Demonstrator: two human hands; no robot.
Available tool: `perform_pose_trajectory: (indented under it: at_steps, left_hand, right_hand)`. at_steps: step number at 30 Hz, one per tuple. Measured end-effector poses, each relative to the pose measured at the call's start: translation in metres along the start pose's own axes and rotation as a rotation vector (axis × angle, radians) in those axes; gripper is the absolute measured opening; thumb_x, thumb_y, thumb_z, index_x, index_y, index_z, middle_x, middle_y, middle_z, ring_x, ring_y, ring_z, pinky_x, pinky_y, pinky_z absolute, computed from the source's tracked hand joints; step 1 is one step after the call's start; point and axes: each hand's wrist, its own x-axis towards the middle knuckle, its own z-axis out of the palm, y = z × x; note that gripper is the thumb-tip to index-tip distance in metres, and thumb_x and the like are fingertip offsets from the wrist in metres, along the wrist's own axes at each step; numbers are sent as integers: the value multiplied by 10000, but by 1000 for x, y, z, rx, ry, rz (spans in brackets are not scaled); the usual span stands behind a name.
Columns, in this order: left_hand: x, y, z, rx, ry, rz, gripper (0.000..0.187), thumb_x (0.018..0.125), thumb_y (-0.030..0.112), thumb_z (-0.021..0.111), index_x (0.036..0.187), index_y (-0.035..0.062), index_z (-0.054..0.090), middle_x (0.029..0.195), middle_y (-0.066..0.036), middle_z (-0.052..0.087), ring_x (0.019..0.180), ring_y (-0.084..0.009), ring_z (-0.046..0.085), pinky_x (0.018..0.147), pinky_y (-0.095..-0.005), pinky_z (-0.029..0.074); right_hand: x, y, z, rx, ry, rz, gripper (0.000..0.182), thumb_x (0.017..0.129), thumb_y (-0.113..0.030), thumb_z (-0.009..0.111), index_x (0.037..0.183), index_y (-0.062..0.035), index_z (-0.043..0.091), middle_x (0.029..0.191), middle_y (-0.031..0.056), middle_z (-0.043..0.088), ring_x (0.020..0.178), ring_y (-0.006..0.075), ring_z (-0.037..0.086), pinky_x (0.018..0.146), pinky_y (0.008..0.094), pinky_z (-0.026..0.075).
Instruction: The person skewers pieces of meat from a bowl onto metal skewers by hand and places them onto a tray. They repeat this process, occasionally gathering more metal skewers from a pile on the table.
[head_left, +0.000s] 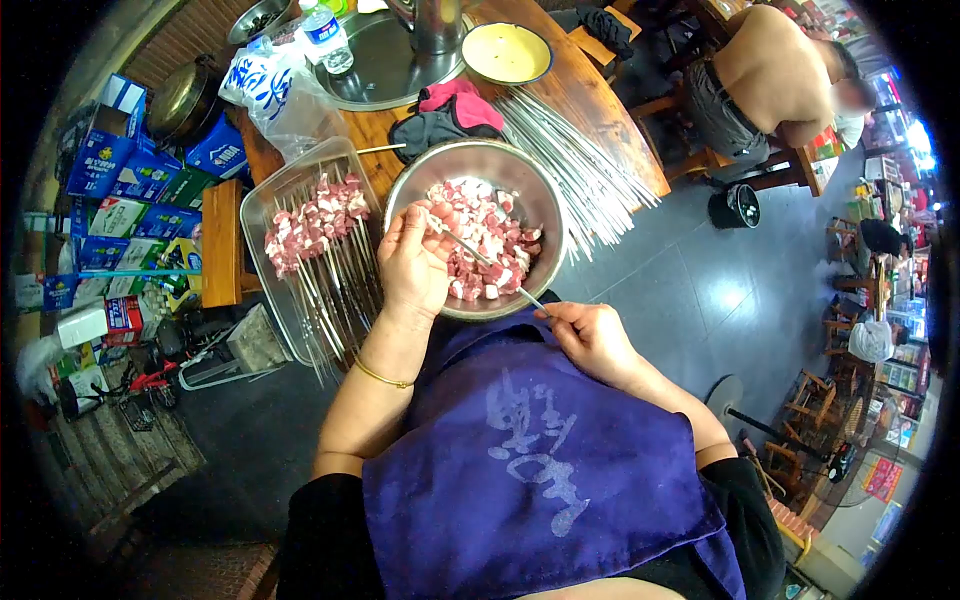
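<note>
Above bowl: our left hand pinches meat | Near rim: right hand pinches skewer | Keep shaft steady, fingertips clear

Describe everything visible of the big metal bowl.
The bowl is round, wide and deep, silvery and shiny like stainless steel, with a narrow rim. It sits upright, close to the apron, beside the clear tray. Chopped pink-and-white meat covers its bottom, leaving the upper wall bare. A thin skewer crosses above. Its underside is hidden.
</note>
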Motion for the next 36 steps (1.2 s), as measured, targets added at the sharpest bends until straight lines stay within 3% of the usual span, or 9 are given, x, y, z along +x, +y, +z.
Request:
perform_pose_trajectory:
  at_steps: [12, 21, 36]
  left_hand:
    - [5, 10, 1, 147, -80, -10, 168, 976, 221, 534, 994, 63, 589, 918, -105, 658, 848, -208, 650, 780, -347, 542]
    - [3, 4, 5, 7, -80, -28, 173, 982, 225, 518, 1004, 67, 585, 933, -110, 655, 863, -218, 645, 795, -359, 538]
    - [-1, -14, 9, -68, -31, -91, 159, 972, 215, 532, 1038, 83, 591, 1055, -120, 646, 987, -242, 624, 899, -409, 509]
  right_hand:
    - [0, 3, -2, -152, 78, -147, 177, 849, -88, 573, 986, -60, 681, 826, 177, 672, 708, 345, 666, 637, 407, 549]
    - [0, 3, 7, 49, 32, -80, 211, 846, -41, 560, 1027, -29, 668, 882, 182, 678, 772, 314, 681, 692, 359, 548]
    - [5, -4, 10, 62, 13, -57, 224, 852, -34, 541, 1039, -29, 664, 840, 194, 666, 742, 299, 681, 686, 355, 537]
